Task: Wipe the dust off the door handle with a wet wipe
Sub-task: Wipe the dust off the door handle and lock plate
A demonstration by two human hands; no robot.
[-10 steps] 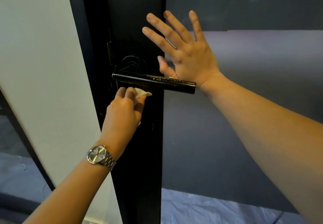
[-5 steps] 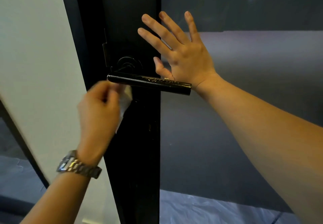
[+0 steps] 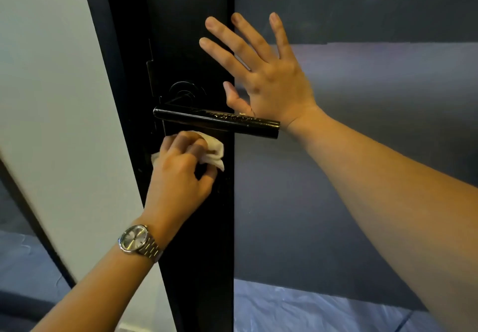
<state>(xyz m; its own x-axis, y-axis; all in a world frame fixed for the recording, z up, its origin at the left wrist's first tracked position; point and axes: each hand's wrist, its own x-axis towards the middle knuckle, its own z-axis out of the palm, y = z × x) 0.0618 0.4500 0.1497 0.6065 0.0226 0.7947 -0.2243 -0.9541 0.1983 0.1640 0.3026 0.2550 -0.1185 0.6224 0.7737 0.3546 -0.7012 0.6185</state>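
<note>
Black door frame (image 3: pixel 196 228) carries the door handle (image 3: pixel 216 123), a black horizontal lever with pale specks along its top toward the free end. Right of the handle is dark glass (image 3: pixel 336 202); left of it, a white wall (image 3: pixel 51 98).

Just below the handle, the left hand (image 3: pixel 181 173) grips a crumpled white wet wipe (image 3: pixel 216 150), fingers curled round it. Contact with the lever cannot be determined.

Above the handle's free end, the right hand (image 3: pixel 266 78) lies against the glass, fingers straight and spread.

A silver watch (image 3: pixel 137 239) sits on the left wrist.

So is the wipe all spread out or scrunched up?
Scrunched up. The wet wipe is bunched into a wad, gripped by the left hand just below the door handle.
</note>
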